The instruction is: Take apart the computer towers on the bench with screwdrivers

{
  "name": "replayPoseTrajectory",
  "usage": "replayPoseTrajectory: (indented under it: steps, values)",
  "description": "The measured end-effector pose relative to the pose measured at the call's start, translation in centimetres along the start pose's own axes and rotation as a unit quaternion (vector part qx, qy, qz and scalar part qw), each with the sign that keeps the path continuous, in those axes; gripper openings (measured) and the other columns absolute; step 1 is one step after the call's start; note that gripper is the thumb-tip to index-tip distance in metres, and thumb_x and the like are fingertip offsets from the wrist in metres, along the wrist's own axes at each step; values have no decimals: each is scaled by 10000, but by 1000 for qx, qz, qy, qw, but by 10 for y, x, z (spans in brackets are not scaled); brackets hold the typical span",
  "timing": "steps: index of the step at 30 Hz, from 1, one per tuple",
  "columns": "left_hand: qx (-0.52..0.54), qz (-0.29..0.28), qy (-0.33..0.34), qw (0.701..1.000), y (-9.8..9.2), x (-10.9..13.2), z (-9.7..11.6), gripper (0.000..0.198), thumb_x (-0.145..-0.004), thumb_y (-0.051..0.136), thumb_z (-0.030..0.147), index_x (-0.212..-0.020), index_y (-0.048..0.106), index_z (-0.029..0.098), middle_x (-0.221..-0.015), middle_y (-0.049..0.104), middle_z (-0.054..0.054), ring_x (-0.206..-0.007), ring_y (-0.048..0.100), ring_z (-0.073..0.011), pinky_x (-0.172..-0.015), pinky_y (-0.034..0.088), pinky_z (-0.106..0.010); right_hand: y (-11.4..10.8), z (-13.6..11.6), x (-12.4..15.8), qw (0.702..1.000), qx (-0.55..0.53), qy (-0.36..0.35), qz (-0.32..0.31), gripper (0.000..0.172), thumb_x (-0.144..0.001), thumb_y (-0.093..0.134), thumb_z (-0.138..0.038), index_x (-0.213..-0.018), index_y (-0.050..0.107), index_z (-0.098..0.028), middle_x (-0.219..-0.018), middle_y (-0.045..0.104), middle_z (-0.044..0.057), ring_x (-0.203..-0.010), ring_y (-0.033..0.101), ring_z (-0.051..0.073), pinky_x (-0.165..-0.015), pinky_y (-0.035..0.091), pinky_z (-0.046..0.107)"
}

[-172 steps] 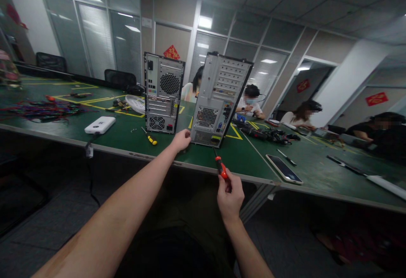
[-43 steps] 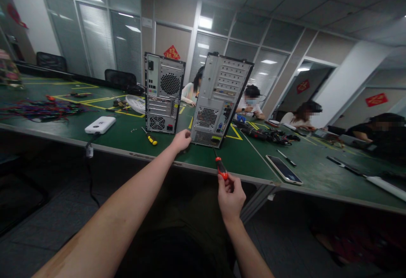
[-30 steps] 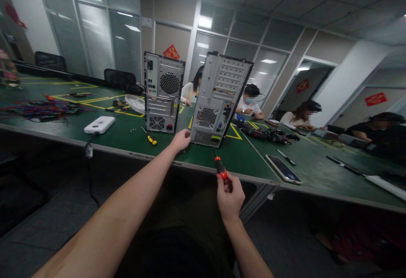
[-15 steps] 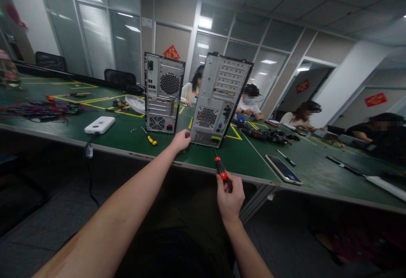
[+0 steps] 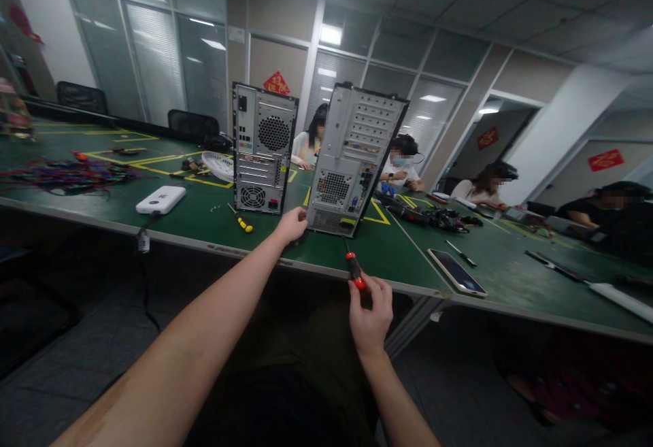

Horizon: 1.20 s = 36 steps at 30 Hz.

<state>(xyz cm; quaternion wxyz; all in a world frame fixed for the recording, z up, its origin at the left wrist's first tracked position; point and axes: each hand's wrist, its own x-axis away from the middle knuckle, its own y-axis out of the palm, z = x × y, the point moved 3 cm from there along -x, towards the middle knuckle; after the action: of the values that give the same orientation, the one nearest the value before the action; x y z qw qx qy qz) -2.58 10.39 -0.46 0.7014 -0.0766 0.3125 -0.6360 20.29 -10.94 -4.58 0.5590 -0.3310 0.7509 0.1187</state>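
A grey computer case stands upright near the table's front edge, its back panel towards me. My left hand is closed at its lower left edge, with the fingertips partly hidden. Below the case, my right hand pinches the rear end of a red and black screwdriver between thumb and fingers. The screwdriver's shaft points up to the bottom edge of the back panel; whether the tip touches a screw is too small to tell. To the left stands a second computer case, with a yellow and black screwdriver lying before it.
On the green table a white power bank with a cable lies left, beyond it bundled wires. Right are a phone, a thin tool and black cables. Several people sit across the table.
The fingers of my right hand have shifted slightly on the screwdriver's handle. My left hand and both computer cases stay in place.
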Motion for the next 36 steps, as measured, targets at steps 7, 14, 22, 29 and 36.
replayPoseTrajectory:
  steps: [7,14,22,29,36]
  values:
    - [-3,0,1,1000,0,1,2,269,-905,632,153,-1154,730,177,-1152,786,-82,-1038,716,-200,-917,540,-273,-1,3,-1,1000,13,-7,23,147,-979,724,-247,-1116,729,-194,-1047,650,78,-928,660,201,-786,589,337]
    - [-11,4,0,1000,-2,3,4,276,-901,625,134,-1153,734,170,-1144,787,-86,-1038,713,-204,-944,534,-284,1,-1,1,999,2,-30,16,274,-1009,629,-161,-1258,728,-217,-1175,666,112,-1093,679,237,-936,591,404]
    - [-5,1,-2,1000,-1,1,1,289,-900,645,154,-1174,733,173,-1168,785,-87,-1039,708,-201,-920,535,-277,-1,4,0,999,12,-14,37,150,-990,703,-233,-1125,713,-169,-1099,690,119,-1033,690,243,-885,600,401]
    - [-8,3,6,1000,-1,2,3,284,-897,631,147,-1160,734,170,-1142,786,-86,-1024,712,-202,-929,540,-286,0,2,1,999,1,-34,24,118,-997,671,-184,-1100,723,-205,-1099,690,95,-1026,691,226,-906,596,402]
    - [-27,8,6,1000,-2,1,4,261,-896,632,140,-1132,740,170,-1124,786,-82,-1024,712,-200,-928,536,-277,1,0,2,999,-4,-33,22,221,-1001,616,-154,-1169,743,-223,-1190,685,113,-1098,697,243,-944,603,422]
